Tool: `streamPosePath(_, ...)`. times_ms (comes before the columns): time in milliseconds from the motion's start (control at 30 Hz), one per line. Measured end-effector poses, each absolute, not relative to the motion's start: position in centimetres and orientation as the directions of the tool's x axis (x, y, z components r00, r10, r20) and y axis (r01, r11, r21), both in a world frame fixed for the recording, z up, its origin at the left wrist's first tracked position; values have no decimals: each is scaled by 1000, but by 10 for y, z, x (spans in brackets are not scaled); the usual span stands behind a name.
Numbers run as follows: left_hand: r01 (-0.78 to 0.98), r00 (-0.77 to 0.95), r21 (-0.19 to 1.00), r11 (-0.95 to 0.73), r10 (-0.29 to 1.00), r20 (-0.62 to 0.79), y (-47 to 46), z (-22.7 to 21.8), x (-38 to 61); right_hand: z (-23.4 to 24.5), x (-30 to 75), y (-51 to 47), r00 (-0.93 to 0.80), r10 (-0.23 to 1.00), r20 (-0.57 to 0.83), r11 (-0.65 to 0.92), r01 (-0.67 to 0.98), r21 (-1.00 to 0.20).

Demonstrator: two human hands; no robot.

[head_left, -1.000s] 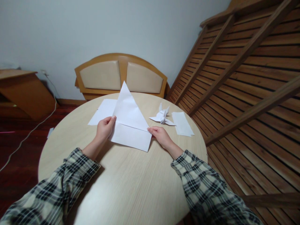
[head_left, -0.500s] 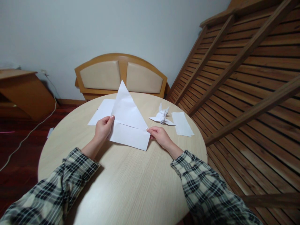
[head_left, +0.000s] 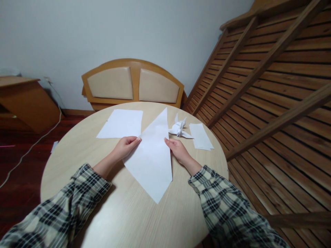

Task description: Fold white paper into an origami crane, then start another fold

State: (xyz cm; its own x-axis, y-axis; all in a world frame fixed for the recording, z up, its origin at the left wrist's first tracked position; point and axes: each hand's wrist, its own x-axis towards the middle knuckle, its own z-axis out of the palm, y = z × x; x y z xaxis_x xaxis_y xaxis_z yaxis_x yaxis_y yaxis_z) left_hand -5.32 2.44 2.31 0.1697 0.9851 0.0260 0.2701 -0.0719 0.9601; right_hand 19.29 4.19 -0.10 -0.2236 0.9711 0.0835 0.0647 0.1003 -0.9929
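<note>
A folded sheet of white paper point(head_left: 152, 155) is held between my hands over the round table point(head_left: 144, 224). Its narrow tip points away from me and another corner points toward me. My left hand point(head_left: 126, 146) pinches the left edge, thumb on top. On the opposite edge, my right hand point(head_left: 178, 150) grips the paper with its thumb over the front; its other fingers are partly hidden. Just beyond my right hand sits a white origami crane point(head_left: 179, 128). A flat stack of white paper point(head_left: 121, 122) lies past my left hand.
White paper strips point(head_left: 201, 136) lie at the table's right edge. A wooden headboard point(head_left: 136, 82) stands behind the table, and a slatted wooden frame point(head_left: 271, 96) leans along the right. A white cable point(head_left: 33, 146) runs over the floor at left, by a wooden desk point(head_left: 28, 103).
The folded paper has been turned clockwise and brought lower, so its tip now points to the upper right. My left hand has shifted right, uncovering the paper stack behind.
</note>
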Motion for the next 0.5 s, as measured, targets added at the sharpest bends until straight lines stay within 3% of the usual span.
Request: streamPosePath(500,332,282,937,-108,959,11,26,20,-53,-3,195,46,-119,980,159,166,50,-985)
